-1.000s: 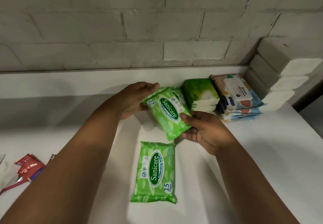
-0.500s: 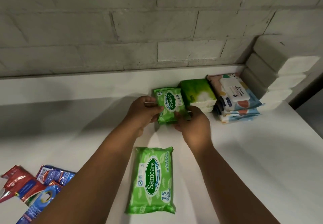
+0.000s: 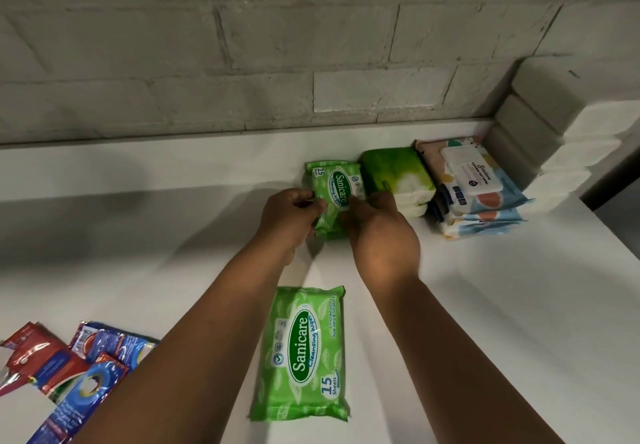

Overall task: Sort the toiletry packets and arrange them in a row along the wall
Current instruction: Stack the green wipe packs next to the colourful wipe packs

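**Green wipes going by the wall**

We've got both hands on a green wipes pack, left hand and right hand pinching its sides, right next to the green-white pack. Another wipes pack lies flat on the counter between our arms.

Both green packets read "Sanicare", "15 Sheets".
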Tool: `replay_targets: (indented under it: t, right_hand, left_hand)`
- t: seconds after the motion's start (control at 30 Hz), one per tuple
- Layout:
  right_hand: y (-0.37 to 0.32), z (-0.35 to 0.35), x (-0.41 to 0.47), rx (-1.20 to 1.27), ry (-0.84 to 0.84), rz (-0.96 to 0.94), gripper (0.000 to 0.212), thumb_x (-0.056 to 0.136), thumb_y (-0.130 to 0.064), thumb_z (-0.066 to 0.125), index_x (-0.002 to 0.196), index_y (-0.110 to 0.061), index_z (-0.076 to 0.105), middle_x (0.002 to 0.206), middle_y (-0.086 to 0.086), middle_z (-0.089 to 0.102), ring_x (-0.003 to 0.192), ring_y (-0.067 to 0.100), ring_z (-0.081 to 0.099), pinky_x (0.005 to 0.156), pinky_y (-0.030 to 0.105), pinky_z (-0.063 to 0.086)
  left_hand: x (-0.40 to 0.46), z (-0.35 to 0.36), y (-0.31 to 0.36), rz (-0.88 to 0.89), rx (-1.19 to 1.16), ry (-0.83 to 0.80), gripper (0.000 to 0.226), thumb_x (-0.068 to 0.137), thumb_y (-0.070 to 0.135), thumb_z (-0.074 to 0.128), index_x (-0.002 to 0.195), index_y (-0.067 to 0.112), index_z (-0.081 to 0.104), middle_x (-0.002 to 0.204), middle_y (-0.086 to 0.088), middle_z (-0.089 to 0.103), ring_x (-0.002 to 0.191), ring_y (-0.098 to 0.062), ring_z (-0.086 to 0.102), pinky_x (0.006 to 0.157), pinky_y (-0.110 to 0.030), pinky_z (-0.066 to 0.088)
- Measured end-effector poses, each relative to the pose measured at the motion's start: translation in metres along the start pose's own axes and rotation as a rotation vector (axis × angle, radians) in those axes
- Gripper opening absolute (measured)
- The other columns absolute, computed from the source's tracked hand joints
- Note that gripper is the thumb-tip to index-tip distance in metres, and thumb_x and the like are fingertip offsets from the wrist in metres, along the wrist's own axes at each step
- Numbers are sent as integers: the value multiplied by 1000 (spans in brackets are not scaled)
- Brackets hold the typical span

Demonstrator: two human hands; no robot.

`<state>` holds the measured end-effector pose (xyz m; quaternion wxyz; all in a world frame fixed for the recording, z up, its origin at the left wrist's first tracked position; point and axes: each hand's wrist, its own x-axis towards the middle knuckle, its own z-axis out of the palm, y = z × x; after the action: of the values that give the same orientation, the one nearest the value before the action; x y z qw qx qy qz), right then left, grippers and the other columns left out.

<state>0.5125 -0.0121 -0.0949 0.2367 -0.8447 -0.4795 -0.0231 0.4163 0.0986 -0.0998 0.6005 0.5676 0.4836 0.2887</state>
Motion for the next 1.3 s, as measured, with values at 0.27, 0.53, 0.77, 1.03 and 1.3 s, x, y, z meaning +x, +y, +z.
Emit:
replay_targets:
  t: [0.27,0.53,0.77,1.03,1.3]
  right_hand:
    - [-10,-7,3,-119,-15,29,32,97,-29,50,127,-25,57,121,12,42,91,32,58,60,30,36]
    - [-16,-39,-54,134,-126,61,29,93,-45,53,103,-22,65,101,3,64,86,22,63,70,29,47]
    - [-24,-48,-98,225,-421,197,35,90,-46,58,81,-13,60,77,5,67,78,25,65,72,37,54]
    - [-40,-50,-128,499,-425,380,27,87,-24,66,86,2,57,69,16,67,53,30,69,58,44,58]
    - [-27,-60,-124,335,-181,275,22,87,-30,65,99,-13,59,96,11,65,85,32,66,75,43,55]
  left_hand:
    - [-7,1,8,-13,48,25,40,87,19,69,121,2,59,100,-8,66,78,-19,65,74,-35,59]
    - [-65,-52,10,151,616,35,35,87,46,62,93,12,62,84,-6,67,82,-27,67,78,-42,57]
    - [-133,-77,-6,-41,794,-6,39,85,49,63,70,16,48,73,-5,61,72,-28,61,71,-34,53]
    - [-165,-69,-20,-11,860,-61,25,90,37,60,76,20,48,83,2,59,82,-21,54,67,-28,37]
    - [-169,-80,-4,22,358,-130,17,81,20,75,91,19,61,92,-13,71,76,-18,63,64,-25,42]
